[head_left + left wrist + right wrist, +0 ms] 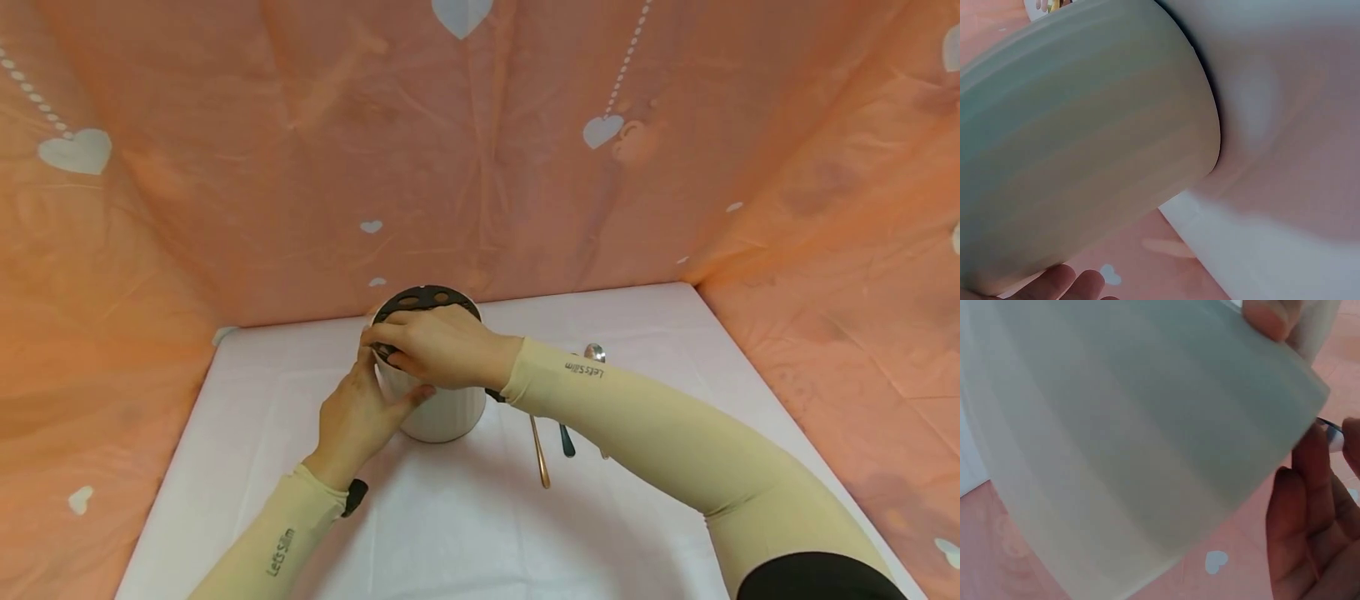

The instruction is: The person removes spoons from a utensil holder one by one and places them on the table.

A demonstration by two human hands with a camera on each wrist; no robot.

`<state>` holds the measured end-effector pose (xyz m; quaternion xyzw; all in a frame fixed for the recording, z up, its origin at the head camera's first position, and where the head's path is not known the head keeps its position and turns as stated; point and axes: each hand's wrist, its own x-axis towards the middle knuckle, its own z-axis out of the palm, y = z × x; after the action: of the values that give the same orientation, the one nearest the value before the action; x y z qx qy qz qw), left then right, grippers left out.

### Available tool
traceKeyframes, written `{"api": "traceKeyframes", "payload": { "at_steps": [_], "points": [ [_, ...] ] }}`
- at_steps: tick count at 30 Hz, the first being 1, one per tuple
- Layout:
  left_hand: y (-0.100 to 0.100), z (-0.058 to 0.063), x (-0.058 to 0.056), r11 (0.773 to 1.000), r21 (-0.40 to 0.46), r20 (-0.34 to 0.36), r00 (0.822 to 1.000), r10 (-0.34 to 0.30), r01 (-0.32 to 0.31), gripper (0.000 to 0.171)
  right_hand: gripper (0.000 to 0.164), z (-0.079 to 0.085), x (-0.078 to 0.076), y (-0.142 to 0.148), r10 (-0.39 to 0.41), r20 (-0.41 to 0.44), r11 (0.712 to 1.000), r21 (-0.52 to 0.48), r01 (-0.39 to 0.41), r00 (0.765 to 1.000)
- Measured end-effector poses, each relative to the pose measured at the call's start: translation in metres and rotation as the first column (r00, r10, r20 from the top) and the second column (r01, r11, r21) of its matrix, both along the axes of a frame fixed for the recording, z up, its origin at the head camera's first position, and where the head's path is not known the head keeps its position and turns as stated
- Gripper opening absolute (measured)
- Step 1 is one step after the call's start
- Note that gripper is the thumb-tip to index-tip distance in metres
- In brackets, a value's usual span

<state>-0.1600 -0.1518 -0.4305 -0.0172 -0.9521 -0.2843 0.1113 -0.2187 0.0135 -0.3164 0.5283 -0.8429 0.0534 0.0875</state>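
Observation:
A white ribbed cylindrical holder (442, 421) with a black lid (423, 297) that has holes in it stands upright on the table. My left hand (356, 421) grips the holder's left side, thumb across its front; two of its fingertips (1054, 281) show beside the wall in the left wrist view. Over the lid, my right hand (450, 346) pinches a small shiny metal piece (1334, 435) at the left part of the rim. Most of that piece is hidden, so its kind cannot be told. The right hand also covers much of the lid.
Right of the holder lie a gold-coloured handle (541, 458), a dark handle (567, 442) and a silver spoon (595, 352), partly under the right forearm. A white cloth covers the table (442, 533). Orange curtains with hearts (300, 167) enclose its back and sides.

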Motion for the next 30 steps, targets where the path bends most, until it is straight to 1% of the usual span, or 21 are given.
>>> {"api": "traceKeyframes", "payload": {
  "at_steps": [3,7,15,19,21,24,28,30],
  "points": [
    [-0.001,0.001,0.0,1.0,0.005,-0.006,1.0,-0.004,0.004,0.121,0.031,0.001,0.001,0.003,0.0,-0.023,1.0,-0.014,0.0,1.0],
    [0.0,0.001,0.0,1.0,0.011,0.008,1.0,-0.001,0.001,0.123,0.035,0.001,-0.001,0.008,-0.002,-0.039,1.0,-0.024,0.001,0.999],
    [0.001,0.0,0.001,1.0,0.012,0.01,1.0,0.024,-0.024,0.128,0.036,-0.003,-0.005,0.018,0.046,-0.05,0.997,-0.053,-0.049,0.998],
    [0.001,-0.002,0.002,1.0,0.007,0.012,1.0,0.024,-0.024,0.129,0.037,-0.005,-0.005,0.022,0.029,-0.031,0.998,-0.06,-0.031,0.999],
    [0.001,-0.001,0.002,1.0,0.005,0.003,1.0,0.023,-0.023,0.129,0.034,-0.005,-0.005,0.023,0.02,-0.044,0.997,-0.078,-0.023,0.999],
    [0.001,-0.001,0.002,1.0,0.005,-0.003,1.0,0.026,-0.026,0.129,0.029,-0.005,-0.006,0.024,0.007,-0.115,0.995,-0.1,-0.018,0.993],
    [0.001,-0.001,0.001,1.0,-0.001,-0.001,1.0,0.029,-0.029,0.13,0.025,-0.005,-0.008,0.025,-0.009,-0.237,0.996,-0.091,-0.013,0.972],
    [0.0,-0.001,0.001,1.0,-0.004,0.002,1.0,0.025,-0.025,0.129,0.025,-0.007,-0.009,0.025,-0.017,-0.274,0.997,-0.077,-0.004,0.962]
  ]
}}
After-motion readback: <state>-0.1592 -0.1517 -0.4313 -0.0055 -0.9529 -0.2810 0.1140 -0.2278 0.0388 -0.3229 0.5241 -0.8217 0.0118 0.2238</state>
